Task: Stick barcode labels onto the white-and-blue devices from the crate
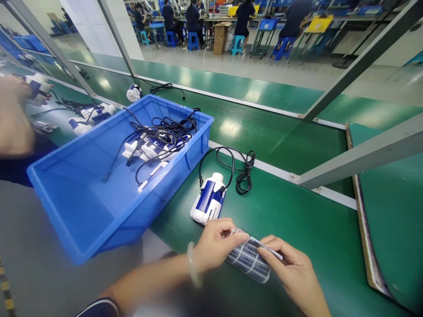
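Between my two hands is a sheet of printed labels (247, 260), silvery with rows of small dark print, bent over along its top edge. My left hand (216, 244), with a pale bangle at the wrist, pinches the upper left of the sheet between thumb and fingers. At the upper right edge, my right hand (291, 264) grips the same sheet. Just beyond my left hand a blue and white device (209, 200) lies on the green table, its black cable (244, 176) looped behind it.
A blue bin (132, 229) at left holds several similar devices and tangled black cables (165, 132). Another person's arm (16, 114) works at far left beside more devices (90, 116). Grey metal posts (360, 154) rise from the table's far side; people sit at benches beyond.
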### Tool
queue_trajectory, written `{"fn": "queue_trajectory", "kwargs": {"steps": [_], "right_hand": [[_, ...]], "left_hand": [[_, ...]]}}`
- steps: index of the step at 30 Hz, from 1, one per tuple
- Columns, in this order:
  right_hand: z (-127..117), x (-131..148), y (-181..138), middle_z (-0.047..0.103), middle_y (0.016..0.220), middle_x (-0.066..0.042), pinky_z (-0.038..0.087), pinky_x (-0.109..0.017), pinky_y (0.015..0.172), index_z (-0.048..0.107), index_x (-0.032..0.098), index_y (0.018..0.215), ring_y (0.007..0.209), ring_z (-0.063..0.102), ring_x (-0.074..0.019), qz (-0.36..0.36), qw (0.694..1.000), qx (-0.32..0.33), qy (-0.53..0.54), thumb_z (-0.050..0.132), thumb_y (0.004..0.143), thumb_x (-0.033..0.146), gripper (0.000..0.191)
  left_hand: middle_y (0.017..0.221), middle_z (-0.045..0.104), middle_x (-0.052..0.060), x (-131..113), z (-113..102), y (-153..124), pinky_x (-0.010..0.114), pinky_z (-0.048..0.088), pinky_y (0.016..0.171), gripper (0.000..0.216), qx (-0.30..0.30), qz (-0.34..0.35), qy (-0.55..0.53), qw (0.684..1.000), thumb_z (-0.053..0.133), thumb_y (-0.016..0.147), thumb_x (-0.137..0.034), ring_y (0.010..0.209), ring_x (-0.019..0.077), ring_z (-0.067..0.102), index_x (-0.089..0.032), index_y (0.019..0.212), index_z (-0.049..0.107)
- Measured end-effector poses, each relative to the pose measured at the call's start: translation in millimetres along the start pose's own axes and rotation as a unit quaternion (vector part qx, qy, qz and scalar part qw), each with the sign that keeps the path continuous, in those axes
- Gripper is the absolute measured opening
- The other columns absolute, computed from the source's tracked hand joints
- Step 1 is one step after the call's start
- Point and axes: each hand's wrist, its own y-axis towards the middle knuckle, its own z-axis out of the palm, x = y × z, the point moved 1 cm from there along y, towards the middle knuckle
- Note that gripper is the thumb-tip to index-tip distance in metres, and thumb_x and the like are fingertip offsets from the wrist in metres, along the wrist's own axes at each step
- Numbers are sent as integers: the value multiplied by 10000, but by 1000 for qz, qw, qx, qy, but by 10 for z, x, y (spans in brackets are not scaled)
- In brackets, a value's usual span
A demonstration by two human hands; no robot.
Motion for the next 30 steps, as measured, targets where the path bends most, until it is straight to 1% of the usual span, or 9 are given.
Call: {"fn": "queue_trajectory", "kwargs": {"steps": [2,5,10,13,16,20,23,27,30], "right_hand": [[-11,35,-4,597,690,-34,453,-210,565,594,186,639,632,550,-153,10,1000,-5,-16,612,862,379,295],[-53,57,-12,596,699,-31,463,-191,570,599,189,653,637,554,-145,11,999,-11,-30,602,867,393,296],[-224,-1,-66,653,871,-40,523,-161,669,653,218,878,775,638,-158,12,998,-40,-48,599,872,394,184],[-318,-15,-114,652,951,-45,516,-169,773,653,218,869,871,637,-165,-38,990,-62,-120,596,878,363,156],[-366,-7,-146,649,987,-38,514,-161,763,656,226,893,871,639,-159,-79,976,-65,-193,609,870,352,136],[-385,-28,-156,652,1013,-24,524,-150,722,648,248,1016,830,652,-143,-63,973,-40,-217,583,893,358,178],[-374,-47,-174,643,1030,-28,515,-166,772,642,238,930,901,641,-156,-74,973,-27,-218,568,909,334,123],[-358,-21,-240,615,1100,-38,486,-253,855,634,253,957,948,619,-183,-167,941,-73,-285,573,907,279,83],[-364,-9,-283,586,1193,-42,458,-306,895,635,262,1085,962,619,-199,-239,891,-110,-369,558,911,219,196]], "left_hand": [[555,349,-51,9,23,3,223,276,536,430,-2,7,-1,1000,631,786,-372,546,60,335,-148,510,388],[555,361,-49,14,39,1,221,280,540,430,-6,12,9,1000,651,775,-363,550,60,349,-145,506,395],[574,391,-42,-16,-8,-13,224,290,554,395,-8,16,47,999,642,779,-344,562,64,373,-145,520,421],[574,376,-44,-28,-33,-7,225,283,549,411,-10,13,53,998,635,782,-343,558,64,359,-150,515,390],[571,378,-44,-27,-29,4,224,285,548,409,-5,15,54,998,641,776,-339,557,66,362,-151,514,388],[563,383,-45,-27,-5,0,224,286,550,401,2,28,59,998,649,775,-330,555,64,365,-148,516,403],[556,384,-46,-30,11,-13,225,278,541,402,5,36,61,998,661,765,-327,545,60,362,-146,510,409],[538,360,-52,-22,26,-6,223,265,522,415,-5,2,14,1000,651,767,-359,536,58,343,-149,511,401],[526,360,-54,-15,50,24,220,257,507,414,-10,-34,-27,999,652,755,-401,533,59,334,-149,525,417]]}}
